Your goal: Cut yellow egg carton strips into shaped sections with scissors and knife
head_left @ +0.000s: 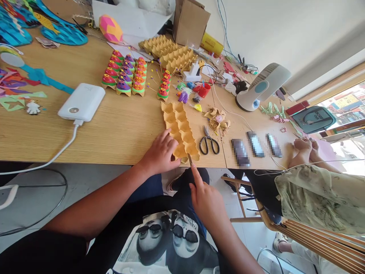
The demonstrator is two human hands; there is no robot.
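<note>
A two-row strip of tan egg carton (178,121) lies at the front edge of the table, its cups facing up. My left hand (161,150) grips its near left side, thumb along the front edge and fingers bent over the cups. In my right hand (207,199) is a small knife (190,160), the index finger stretched along it. The blade touches the near end of the carton, between the two rows; the handle is hidden in my palm. Black-handled scissors (209,142) lie just right of the carton.
Painted egg-carton strips (124,74), larger egg trays (171,51) and a red cup (203,90) stand farther back. Carton scraps (218,118) lie beyond the scissors. A white power bank (82,101) is at left, a fan (261,87) and several phones (256,144) at right, near another person's hands (305,146).
</note>
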